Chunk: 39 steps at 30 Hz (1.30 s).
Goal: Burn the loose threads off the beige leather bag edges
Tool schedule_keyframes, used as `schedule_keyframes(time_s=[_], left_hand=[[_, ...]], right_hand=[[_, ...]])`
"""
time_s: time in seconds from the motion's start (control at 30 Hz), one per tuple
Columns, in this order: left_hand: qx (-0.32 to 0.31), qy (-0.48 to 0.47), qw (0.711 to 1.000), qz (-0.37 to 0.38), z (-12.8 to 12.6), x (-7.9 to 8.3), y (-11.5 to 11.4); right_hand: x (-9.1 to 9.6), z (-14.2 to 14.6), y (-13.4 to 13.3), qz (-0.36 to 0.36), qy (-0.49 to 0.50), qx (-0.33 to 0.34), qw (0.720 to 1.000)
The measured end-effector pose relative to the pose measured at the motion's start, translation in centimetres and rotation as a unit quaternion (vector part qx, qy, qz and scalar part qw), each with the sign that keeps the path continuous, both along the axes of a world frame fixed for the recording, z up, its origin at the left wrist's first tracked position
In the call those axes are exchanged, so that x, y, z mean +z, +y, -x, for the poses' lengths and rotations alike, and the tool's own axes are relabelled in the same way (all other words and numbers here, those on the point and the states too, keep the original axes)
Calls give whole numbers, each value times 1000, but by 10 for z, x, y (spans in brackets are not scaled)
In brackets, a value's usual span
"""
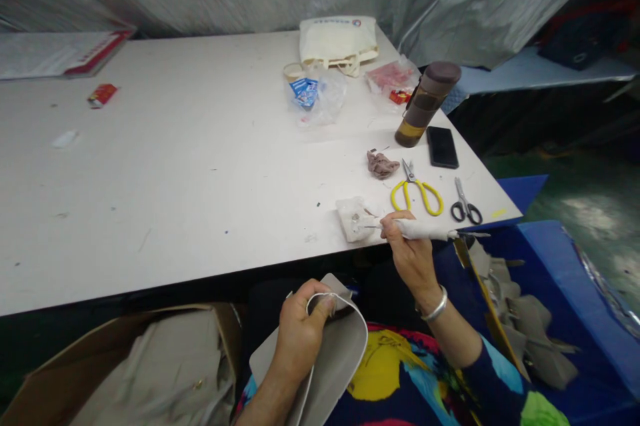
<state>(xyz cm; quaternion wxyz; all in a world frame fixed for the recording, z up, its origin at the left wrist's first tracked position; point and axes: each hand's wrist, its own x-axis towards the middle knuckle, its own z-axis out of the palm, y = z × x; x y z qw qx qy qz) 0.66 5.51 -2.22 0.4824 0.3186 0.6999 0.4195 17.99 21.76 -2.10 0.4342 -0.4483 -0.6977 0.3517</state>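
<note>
My left hand [300, 329] grips the rim of a light grey bag piece [340, 353] over my lap, thumb inside its open mouth. In my right hand [407, 249] is a white-wrapped tool [425, 230] with a thin metal tip at each end. Its left tip meets a whitish crumpled pad [354, 218] by the table's front edge. Just beyond that hand lie yellow-handled scissors [416, 191], blades apart, and small black-handled scissors [465, 205]. A brown crumpled cloth [382, 165] rests near the yellow handles.
A brown bottle [427, 104] stands beside a black phone [443, 147]. Farther back are a cream tote bag [339, 41] and plastic bags [325, 98]. Below, a cardboard box [227, 326] holds grey pieces at left; a blue bin [565, 279] stands at right.
</note>
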Motion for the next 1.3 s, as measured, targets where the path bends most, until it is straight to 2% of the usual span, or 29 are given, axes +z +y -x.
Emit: schedule_keyframes(time_s=[0.17, 0.47, 0.7, 0.87, 1.0, 1.2, 1.3], left_hand=[[46, -34, 998, 11, 6, -5, -2], [47, -52, 997, 30, 5, -3, 3], [53, -66, 996, 28, 5, -8, -1], [64, -79, 995, 0, 4, -6, 0], [47, -56, 997, 27, 4, -3, 0], [26, -58, 998, 30, 3, -1, -1], [14, -54, 998, 27, 2, -2, -1]], right_hand=[[-7, 2, 10, 15, 10, 26, 999], [2, 6, 14, 34, -15, 56, 998], [-6, 5, 14, 23, -35, 66, 997], [-8, 6, 11, 7, -28, 63, 998], [-7, 6, 10, -5, -27, 62, 998], [5, 1, 6, -14, -7, 30, 999], [17, -3, -10, 35, 25, 81, 996]])
